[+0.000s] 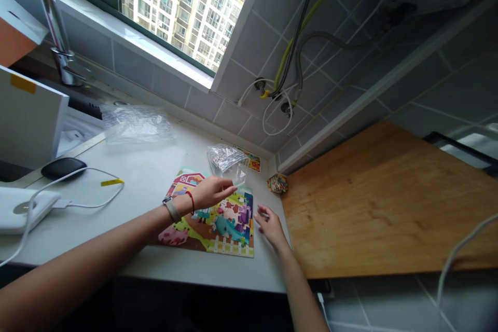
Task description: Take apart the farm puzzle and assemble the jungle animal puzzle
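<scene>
A colourful farm-scene jigsaw puzzle (206, 236) lies flat on the white counter. My left hand (213, 192) is over its upper middle, fingers stretched to the right and holding nothing that I can see. Just beyond those fingertips sits a crumpled clear plastic bag (225, 158); whether they touch it I cannot tell. Beside the puzzle's right edge, my right hand (270, 224) has loosely curled fingers, apart, with nothing visible in them. My left hand and forearm hide part of the puzzle. A small printed card (253, 162) lies partly behind the bag.
A bundle of thin sticks (277, 183) stands at the corner, by a wooden board (381, 207). Clear plastic wrapping (136, 123) lies at the back left. A black mouse-like object (63, 168), white power strip (27, 210) and cable are at left, below a tap (58, 36).
</scene>
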`<act>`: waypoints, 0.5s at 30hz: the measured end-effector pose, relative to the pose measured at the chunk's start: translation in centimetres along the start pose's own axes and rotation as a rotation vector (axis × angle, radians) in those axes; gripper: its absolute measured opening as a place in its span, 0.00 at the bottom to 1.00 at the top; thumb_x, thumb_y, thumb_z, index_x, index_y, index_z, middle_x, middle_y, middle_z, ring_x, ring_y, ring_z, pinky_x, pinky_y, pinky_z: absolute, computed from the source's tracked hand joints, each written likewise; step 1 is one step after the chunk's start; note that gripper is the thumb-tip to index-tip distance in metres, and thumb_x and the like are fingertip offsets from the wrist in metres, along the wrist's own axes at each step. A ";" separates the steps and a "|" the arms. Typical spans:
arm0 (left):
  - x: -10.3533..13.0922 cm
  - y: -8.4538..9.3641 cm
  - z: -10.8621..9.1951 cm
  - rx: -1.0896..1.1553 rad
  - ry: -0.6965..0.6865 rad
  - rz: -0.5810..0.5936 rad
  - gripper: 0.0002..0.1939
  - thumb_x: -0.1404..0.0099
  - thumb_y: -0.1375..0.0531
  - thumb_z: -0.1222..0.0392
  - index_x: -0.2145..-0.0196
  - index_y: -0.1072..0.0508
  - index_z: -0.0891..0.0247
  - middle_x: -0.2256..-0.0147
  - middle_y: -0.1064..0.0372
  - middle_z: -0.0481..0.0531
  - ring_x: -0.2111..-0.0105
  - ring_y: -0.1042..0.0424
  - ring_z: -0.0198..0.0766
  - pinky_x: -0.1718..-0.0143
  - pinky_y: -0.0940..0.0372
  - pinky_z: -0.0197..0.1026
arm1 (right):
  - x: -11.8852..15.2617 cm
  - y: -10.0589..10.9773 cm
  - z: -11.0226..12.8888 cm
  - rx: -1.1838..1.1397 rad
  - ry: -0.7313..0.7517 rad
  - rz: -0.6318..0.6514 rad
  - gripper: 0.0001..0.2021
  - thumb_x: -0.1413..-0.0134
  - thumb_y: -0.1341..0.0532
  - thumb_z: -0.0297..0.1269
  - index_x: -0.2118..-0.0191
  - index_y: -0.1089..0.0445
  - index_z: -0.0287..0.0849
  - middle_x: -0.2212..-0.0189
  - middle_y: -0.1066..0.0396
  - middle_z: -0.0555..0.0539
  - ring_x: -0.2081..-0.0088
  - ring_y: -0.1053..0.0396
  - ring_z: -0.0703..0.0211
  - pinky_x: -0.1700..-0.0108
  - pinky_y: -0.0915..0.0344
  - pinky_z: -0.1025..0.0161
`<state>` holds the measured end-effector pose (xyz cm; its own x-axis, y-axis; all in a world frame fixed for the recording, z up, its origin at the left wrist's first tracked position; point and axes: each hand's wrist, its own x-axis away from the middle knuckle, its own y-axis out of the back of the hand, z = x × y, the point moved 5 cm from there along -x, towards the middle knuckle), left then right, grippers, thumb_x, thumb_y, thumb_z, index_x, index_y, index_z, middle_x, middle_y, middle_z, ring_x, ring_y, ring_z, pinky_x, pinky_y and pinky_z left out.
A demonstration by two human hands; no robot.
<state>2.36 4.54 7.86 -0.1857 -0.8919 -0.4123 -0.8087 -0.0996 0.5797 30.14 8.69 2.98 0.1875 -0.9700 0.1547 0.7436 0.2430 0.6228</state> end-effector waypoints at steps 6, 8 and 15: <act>4.7 -3.8 -3.2 -0.174 -0.172 0.272 0.18 0.34 0.35 0.50 0.49 0.22 0.58 0.46 0.26 0.60 0.46 0.26 0.54 0.44 0.33 0.50 | -6.1 -0.3 2.6 0.141 0.032 0.062 0.29 0.57 0.26 0.41 0.47 0.24 0.40 0.53 0.23 0.40 0.59 0.24 0.50 0.60 0.28 0.59; 6.3 -4.7 -3.6 -0.246 -0.192 0.317 0.26 0.36 0.32 0.50 0.43 0.25 0.59 0.38 0.32 0.63 0.36 0.35 0.62 0.37 0.38 0.59 | -7.2 -0.7 3.2 0.179 0.056 0.110 0.26 0.63 0.24 0.35 0.52 0.22 0.41 0.63 0.23 0.46 0.61 0.25 0.52 0.59 0.30 0.60; 11.6 -3.7 -2.9 -0.371 -0.087 0.269 0.27 0.33 0.34 0.50 0.38 0.27 0.48 0.32 0.38 0.57 0.32 0.42 0.66 0.35 0.41 0.67 | -7.1 -0.3 2.0 0.201 0.058 0.175 0.20 0.65 0.24 0.29 0.62 0.25 0.40 0.78 0.32 0.57 0.74 0.32 0.61 0.68 0.36 0.66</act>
<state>4.81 -6.72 2.92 -0.4209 -0.8687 -0.2611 -0.4741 -0.0347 0.8798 27.25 15.48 3.23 0.3425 -0.9102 0.2329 0.5558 0.3962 0.7308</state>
